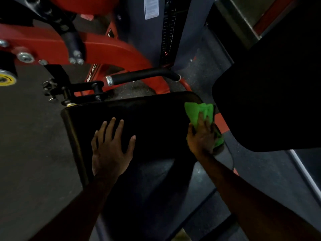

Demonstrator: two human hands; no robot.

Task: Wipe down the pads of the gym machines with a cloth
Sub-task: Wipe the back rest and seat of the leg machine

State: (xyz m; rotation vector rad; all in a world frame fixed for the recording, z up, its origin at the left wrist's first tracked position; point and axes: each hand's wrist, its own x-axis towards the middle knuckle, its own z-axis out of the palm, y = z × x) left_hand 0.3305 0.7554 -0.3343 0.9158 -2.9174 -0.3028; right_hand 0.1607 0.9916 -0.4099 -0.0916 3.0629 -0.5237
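Two bare forearms over a black seat pad

Reaching up from the lower edge, both forearms, one to each side of the black seat pad (147,122)

Right hand (202,136) pressed on a green cloth (199,112) at the pad's right end, fingers fairly straight on top of it, thumb out to the left on the pad; cloth bunched, sticking out beyond the fingertips and also below the hand at the pad's right edge; not clear whether any finger curls under it

Left hand (109,146) laid flat on the pad's left half, fingers spread and straight, holding nothing, well apart from the cloth

Pad dark and glossy, wide, tilted a little in view, rounded at the corners

Just right of the cloth, a second, larger black pad (271,94), close to the first, with a narrow gap between

Beyond the seat pad, a black foam-covered handle (142,75) with a metal end cap, fixed to a red machine frame (107,47); further back, a dark weight stack column (166,37) with a white label near its top

Far left, a yellow round knob (5,79)

Dark speckled floor (31,136) all round
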